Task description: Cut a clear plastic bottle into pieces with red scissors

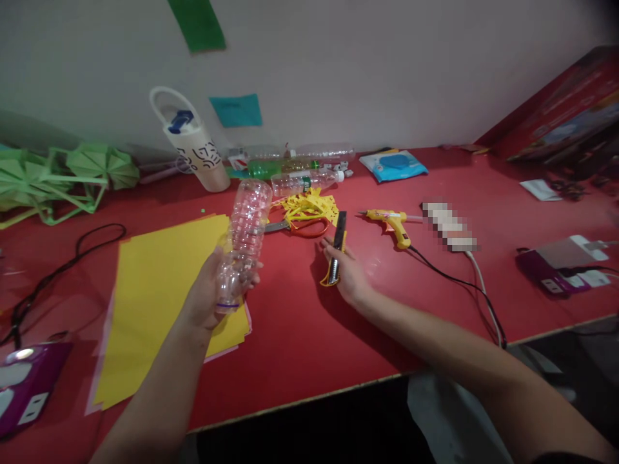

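Note:
My left hand (207,283) is wrapped round the neck end of a clear plastic bottle (249,219), tilted with its base away from me, above the edge of a yellow paper stack (164,303). My right hand (351,274) grips a yellow-edged utility knife (334,258), its dark end pointing away from me; whether the blade is out I cannot tell. Red-handled scissors (309,227) lie just beyond, by a heap of yellow paper scraps (312,205). A yellow glue gun (394,225) rests to the right of the knife.
Several plastic bottles (307,182) lie along the wall beside a white tumbler (203,158) and a blue wipes pack (394,165). Green paper structures (62,177) stand at the left. Purple power strips (546,274) and cords occupy both sides of the red table (300,348).

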{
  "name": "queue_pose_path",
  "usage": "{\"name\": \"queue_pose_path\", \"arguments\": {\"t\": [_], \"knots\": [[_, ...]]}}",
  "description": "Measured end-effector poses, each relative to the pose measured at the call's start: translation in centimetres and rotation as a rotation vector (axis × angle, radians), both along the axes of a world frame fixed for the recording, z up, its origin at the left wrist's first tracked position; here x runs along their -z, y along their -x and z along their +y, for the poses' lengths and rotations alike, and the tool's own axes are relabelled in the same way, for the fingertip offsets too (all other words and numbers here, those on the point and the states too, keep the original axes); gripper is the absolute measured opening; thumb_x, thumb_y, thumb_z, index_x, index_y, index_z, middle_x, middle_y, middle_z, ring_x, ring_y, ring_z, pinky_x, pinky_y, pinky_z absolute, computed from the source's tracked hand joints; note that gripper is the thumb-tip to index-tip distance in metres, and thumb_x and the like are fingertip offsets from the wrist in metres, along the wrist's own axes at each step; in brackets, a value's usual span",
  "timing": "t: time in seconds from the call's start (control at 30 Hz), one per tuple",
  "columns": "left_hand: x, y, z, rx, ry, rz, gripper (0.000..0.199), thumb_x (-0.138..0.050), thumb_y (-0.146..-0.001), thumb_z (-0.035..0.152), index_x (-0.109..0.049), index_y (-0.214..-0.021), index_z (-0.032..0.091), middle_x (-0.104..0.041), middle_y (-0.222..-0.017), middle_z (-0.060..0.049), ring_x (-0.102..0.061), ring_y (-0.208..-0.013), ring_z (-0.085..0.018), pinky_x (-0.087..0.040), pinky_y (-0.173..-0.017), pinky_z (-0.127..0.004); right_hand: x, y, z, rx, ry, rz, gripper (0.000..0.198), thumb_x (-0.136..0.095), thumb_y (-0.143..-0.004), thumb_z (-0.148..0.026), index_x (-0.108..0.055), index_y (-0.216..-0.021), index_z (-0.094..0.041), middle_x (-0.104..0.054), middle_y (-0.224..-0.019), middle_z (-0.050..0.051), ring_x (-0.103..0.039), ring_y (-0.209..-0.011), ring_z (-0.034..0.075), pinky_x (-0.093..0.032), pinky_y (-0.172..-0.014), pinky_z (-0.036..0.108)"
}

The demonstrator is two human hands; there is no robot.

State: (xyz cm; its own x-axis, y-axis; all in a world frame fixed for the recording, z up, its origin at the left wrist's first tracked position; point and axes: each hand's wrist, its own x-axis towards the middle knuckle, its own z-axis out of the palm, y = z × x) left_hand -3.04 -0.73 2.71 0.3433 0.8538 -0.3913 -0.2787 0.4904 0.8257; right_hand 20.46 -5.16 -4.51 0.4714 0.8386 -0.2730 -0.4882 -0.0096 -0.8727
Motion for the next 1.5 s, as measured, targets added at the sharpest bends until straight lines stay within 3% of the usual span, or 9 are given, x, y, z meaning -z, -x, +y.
{"name": "queue_pose_path", "arguments": {"t": [0.17,0.4,0.6,0.73,0.83,1.0,1.23,1.33,1.5], "knots": [[0.8,-0.1,0.1,0.057,-0.005,-0.008,0.047,-0.065,-0.081,0.059,-0.068,-0.09,0.014,-0.076,-0.079,-0.009,-0.069,-0.057,-0.014,-0.057,-0.051,-0.021,-0.8,-2.0,-0.6,0.089,0.001,0.006,0.019,-0.076,-0.069,-0.027,-0.069,-0.087,-0.024,-0.077,-0.103,0.002,-0.065,-0.117,0.021,-0.047,-0.108,0.037],[1.0,-0.3,0.4,0.053,-0.003,0.015,0.045,-0.062,-0.084,0.058,-0.068,-0.092,0.014,-0.076,-0.079,-0.009,-0.068,-0.058,-0.015,-0.056,-0.05,-0.022,-1.9,-0.8,-2.0,-0.451,0.046,0.192,0.014,-0.076,-0.072,-0.015,-0.074,-0.085,-0.016,-0.079,-0.1,0.01,-0.073,-0.102,0.022,-0.051,-0.105,0.038],[1.0,-0.4,0.5,0.087,0.0,0.015,0.045,-0.066,-0.08,0.059,-0.067,-0.091,0.015,-0.076,-0.08,-0.008,-0.068,-0.058,-0.016,-0.055,-0.049,-0.022,-2.2,-4.2,-0.6,-0.22,0.059,0.155,0.005,-0.07,-0.077,-0.013,-0.068,-0.078,-0.017,-0.078,-0.086,0.008,-0.075,-0.09,0.019,-0.053,-0.101,0.032],[0.5,-1.1,0.3,0.124,-0.008,0.049,0.044,-0.071,-0.074,0.054,-0.065,-0.095,0.016,-0.074,-0.082,-0.007,-0.067,-0.062,-0.015,-0.055,-0.054,-0.022,-3.7,-4.4,-1.0,-0.177,0.064,0.018,0.01,-0.072,-0.075,-0.02,-0.063,-0.079,-0.019,-0.073,-0.075,0.003,-0.071,-0.07,0.015,-0.059,-0.072,0.028],[-0.3,-2.0,0.0,0.18,-0.036,0.157,0.045,-0.079,-0.064,0.037,-0.064,-0.103,0.02,-0.072,-0.094,-0.004,-0.068,-0.072,-0.014,-0.053,-0.063,-0.023,-5.9,-3.6,-2.0,-0.34,0.045,-0.255,0.02,-0.071,-0.076,-0.033,-0.059,-0.088,-0.022,-0.052,-0.051,-0.01,-0.045,-0.04,0.009,-0.038,-0.04,0.022],[-0.8,-3.2,-0.6,0.178,-0.251,0.414,0.057,-0.075,-0.062,0.036,-0.059,-0.114,0.022,-0.068,-0.108,-0.005,-0.064,-0.092,-0.021,-0.05,-0.077,-0.031,-8.4,-2.6,-3.0,-0.557,-0.103,-0.605,0.03,-0.062,-0.085,-0.051,-0.049,-0.08,-0.024,-0.047,-0.052,-0.01,-0.043,-0.042,0.008,-0.035,-0.043,0.024],[-0.3,-1.9,-0.5,0.274,0.027,0.248,0.043,-0.065,-0.068,0.042,-0.056,-0.104,0.02,-0.067,-0.081,-0.004,-0.061,-0.063,-0.015,-0.042,-0.051,-0.025,-6.0,-3.0,-2.8,-0.464,-0.017,-0.739,0.028,-0.053,-0.09,-0.051,-0.046,-0.084,-0.025,-0.047,-0.054,-0.008,-0.045,-0.043,0.011,-0.035,-0.043,0.026],[-0.5,-1.0,-0.8,0.346,-0.083,0.372,0.043,-0.068,-0.071,0.048,-0.058,-0.103,0.021,-0.064,-0.078,-0.001,-0.056,-0.058,-0.012,-0.038,-0.051,-0.024,-5.8,-3.5,-2.3,-0.357,0.017,-0.815,0.027,-0.059,-0.087,-0.048,-0.048,-0.096,-0.025,-0.048,-0.062,-0.008,-0.046,-0.048,0.012,-0.036,-0.047,0.027],[-0.2,-0.8,-2.2,0.409,-0.479,0.694,0.042,-0.069,-0.074,0.049,-0.061,-0.105,0.021,-0.064,-0.106,-0.007,-0.061,-0.093,-0.023,-0.047,-0.083,-0.037,-5.6,-3.5,-1.3,-0.355,0.062,-0.99,0.04,-0.072,-0.077,-0.049,-0.047,-0.098,-0.025,-0.049,-0.073,-0.004,-0.05,-0.064,0.017,-0.038,-0.057,0.031]]}}
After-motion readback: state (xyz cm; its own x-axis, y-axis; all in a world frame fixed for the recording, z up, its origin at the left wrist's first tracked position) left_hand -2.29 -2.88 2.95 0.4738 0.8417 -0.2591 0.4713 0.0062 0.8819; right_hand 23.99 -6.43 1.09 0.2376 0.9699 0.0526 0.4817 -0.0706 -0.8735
